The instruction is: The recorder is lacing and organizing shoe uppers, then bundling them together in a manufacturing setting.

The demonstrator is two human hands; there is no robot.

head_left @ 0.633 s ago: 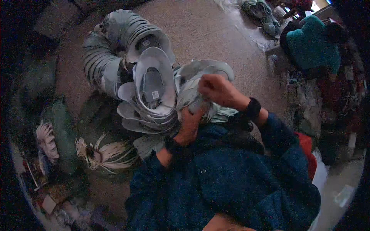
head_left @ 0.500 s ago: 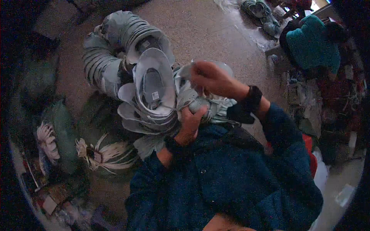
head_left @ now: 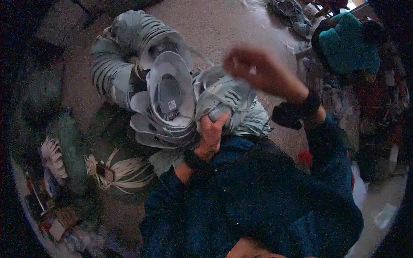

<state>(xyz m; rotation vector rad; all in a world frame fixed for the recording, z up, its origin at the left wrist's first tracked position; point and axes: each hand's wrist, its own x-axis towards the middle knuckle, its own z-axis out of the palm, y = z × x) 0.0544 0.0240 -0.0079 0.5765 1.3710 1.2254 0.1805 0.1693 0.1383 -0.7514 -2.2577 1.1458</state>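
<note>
A pale grey shoe upper (head_left: 220, 112) with a perforated patch lies in front of me, at the lap. My left hand (head_left: 210, 136) is closed on its near edge, thumb on top. Raised beyond it to the right is my right hand (head_left: 254, 66), blurred by motion with its fingers curled; a small white speck shows at it, and what it pinches cannot be made out. Under and beside the held piece sit more layered grey uppers (head_left: 254, 122). Left of it stand nested uppers (head_left: 189, 114) with dark grey insoles and a white label.
Long curved stacks of grey uppers (head_left: 112, 71) lie on the speckled floor (head_left: 215, 26) at the far left. Bundles of cream laces (head_left: 129, 174) rest on dark green sacks (head_left: 73, 150) at left. A person in a teal top (head_left: 348, 47) sits bent over at far right.
My right hand has swung up and to the right, away from the shoe upper, its forearm moving right too. My left hand keeps its hold in nearly the same place.
</note>
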